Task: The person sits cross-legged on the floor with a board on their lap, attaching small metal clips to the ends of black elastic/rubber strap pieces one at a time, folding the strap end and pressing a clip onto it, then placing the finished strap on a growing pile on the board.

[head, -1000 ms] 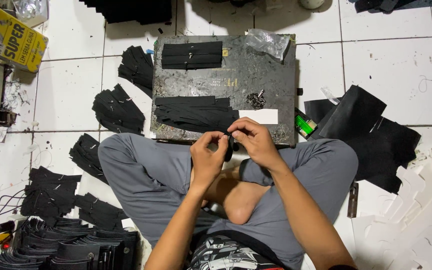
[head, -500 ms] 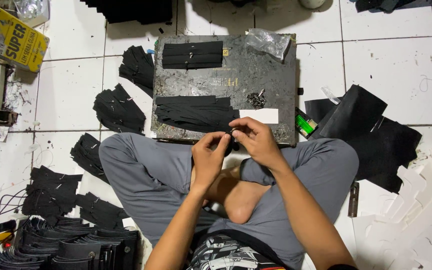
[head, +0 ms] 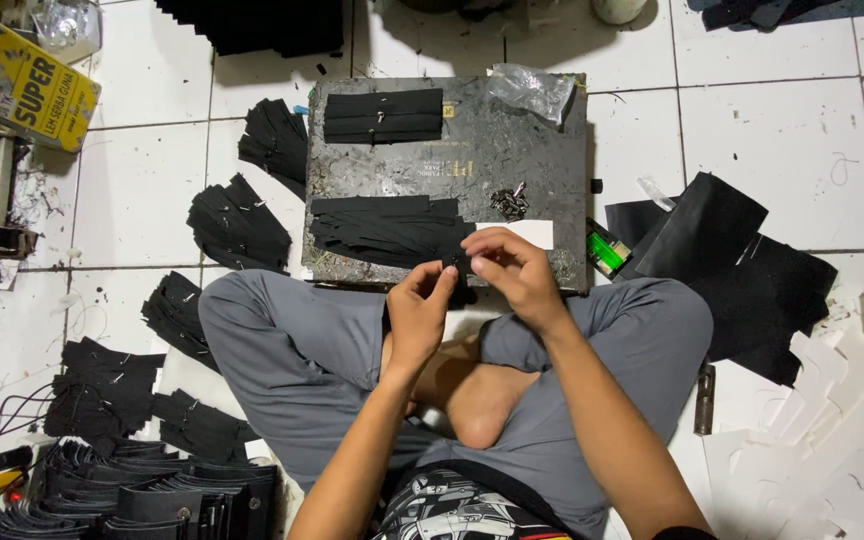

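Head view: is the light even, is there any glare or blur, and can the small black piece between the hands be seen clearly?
Head view: even overhead light, soft shadows beside the black stacks; mild sheen on the white floor tiles; sharp overall; the small black piece pinched by left hand and right hand merges with the dark strips behind.

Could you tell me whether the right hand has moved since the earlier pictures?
No, barely: the right hand stays at the near edge of the dark work board, just below the white slip, pinching a small black piece with the left hand.

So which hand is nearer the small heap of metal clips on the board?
The right hand, just below the metal clips. The left hand sits lower and further left.
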